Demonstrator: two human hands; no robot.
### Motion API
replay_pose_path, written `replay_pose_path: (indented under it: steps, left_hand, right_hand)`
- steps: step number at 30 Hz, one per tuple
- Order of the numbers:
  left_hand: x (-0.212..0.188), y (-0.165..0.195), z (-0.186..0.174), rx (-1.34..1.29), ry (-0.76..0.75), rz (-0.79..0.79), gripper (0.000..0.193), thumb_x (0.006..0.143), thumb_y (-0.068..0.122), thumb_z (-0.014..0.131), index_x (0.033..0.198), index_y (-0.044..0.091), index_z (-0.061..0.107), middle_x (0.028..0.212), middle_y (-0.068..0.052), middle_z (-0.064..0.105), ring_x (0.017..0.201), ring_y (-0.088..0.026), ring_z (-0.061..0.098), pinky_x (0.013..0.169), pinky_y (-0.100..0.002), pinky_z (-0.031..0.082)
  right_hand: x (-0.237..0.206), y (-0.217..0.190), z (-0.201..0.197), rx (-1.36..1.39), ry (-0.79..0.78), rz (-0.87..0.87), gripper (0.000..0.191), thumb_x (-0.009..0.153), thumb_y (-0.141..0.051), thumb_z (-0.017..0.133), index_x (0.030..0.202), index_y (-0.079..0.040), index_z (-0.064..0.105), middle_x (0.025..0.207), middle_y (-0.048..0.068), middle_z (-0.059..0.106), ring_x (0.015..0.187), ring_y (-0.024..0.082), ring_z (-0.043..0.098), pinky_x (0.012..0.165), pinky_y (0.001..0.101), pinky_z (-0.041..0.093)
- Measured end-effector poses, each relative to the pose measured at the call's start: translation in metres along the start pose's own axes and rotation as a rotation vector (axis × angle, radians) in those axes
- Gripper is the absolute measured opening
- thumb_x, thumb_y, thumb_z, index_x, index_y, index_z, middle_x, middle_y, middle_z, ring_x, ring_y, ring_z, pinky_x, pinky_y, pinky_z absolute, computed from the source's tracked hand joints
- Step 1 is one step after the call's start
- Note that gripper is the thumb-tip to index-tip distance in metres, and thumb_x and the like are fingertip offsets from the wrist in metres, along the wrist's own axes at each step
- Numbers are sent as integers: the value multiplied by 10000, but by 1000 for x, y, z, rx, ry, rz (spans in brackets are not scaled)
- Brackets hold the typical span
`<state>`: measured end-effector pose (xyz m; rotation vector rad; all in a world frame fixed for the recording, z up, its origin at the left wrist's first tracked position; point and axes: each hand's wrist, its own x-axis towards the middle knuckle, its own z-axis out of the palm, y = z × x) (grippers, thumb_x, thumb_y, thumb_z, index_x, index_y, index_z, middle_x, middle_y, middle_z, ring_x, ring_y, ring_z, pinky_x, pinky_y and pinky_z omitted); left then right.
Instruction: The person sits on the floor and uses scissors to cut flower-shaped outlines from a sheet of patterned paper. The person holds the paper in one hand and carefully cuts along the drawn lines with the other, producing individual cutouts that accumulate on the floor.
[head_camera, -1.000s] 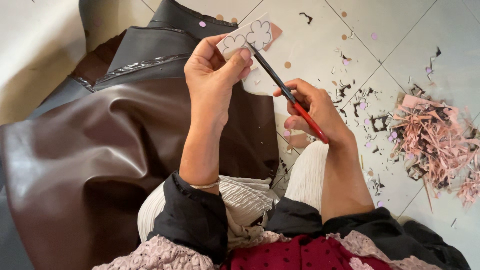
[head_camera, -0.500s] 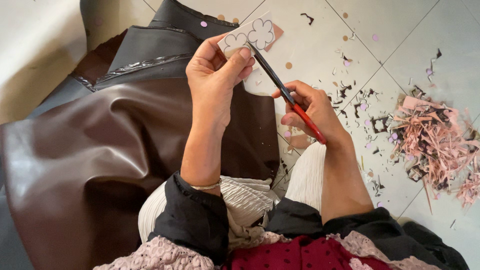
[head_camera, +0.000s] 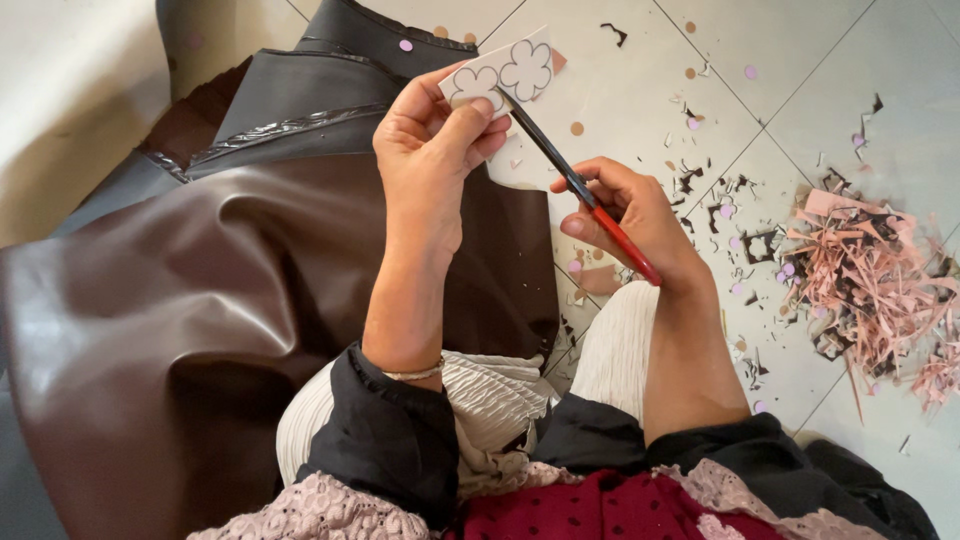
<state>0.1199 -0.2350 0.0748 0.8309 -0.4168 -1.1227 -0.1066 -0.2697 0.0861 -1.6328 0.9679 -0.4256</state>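
My left hand (head_camera: 435, 150) is raised over the floor, pinching a small white card (head_camera: 505, 72) with two flower outlines drawn on it. The card's back looks pink at its right edge. My right hand (head_camera: 625, 215) grips a pair of scissors (head_camera: 580, 190) with red handles and dark blades. The blade tips reach up to the card's lower edge, just beside my left fingertips. Whether the blades are cutting into the card I cannot tell.
A large sheet of dark brown leather-like material (head_camera: 180, 330) drapes over my lap and the floor on the left. A heap of pink paper shreds (head_camera: 870, 280) lies at the right. Dark offcuts and small pink dots (head_camera: 725, 210) litter the white tiled floor (head_camera: 640, 80).
Both hands have held nearly still. The card and the scissors have shifted only slightly in my grip.
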Motion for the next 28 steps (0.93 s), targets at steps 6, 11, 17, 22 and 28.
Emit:
replay_pose_path:
  steps: [6,11,17,22,28]
  left_hand:
    - [-1,-1,0,-27,1,13,229,962,-4,688,1190,-21,678,998,-91,733,860,-146,733,790,-283,636]
    - [0,2,-1,-51,50,22,245,950,-14,698,1192,-7,666,988,-83,726,859,-159,738,790,-291,636]
    - [-1,4,1,-64,38,18,270,951,-13,696,1217,-18,649,998,-98,732,878,-170,750,800,-299,641]
    - [-4,7,5,-55,-12,4,357,936,-58,662,1286,-16,610,985,-87,715,850,-167,735,812,-312,654]
    - [-7,9,9,24,-120,-63,370,931,-37,621,1296,1,575,982,-81,712,833,-162,741,754,-302,642]
  right_hand:
    - [-2,-3,-1,137,-80,-51,478,877,-264,810,1278,-69,636,817,-73,493,749,37,472,684,212,400]
    - [-1,-3,2,149,-49,-48,473,878,-229,809,1284,-60,634,821,-68,477,753,44,462,683,214,408]
    - [0,0,1,83,-28,-24,458,851,-182,839,1246,-46,652,767,-70,489,696,35,439,629,212,358]
    - [1,3,2,140,-4,-24,443,861,-178,829,1251,-51,660,772,-78,486,701,25,437,624,204,362]
    - [1,12,1,185,-14,-62,440,872,-164,827,1261,-46,662,785,-75,472,708,31,421,636,204,355]
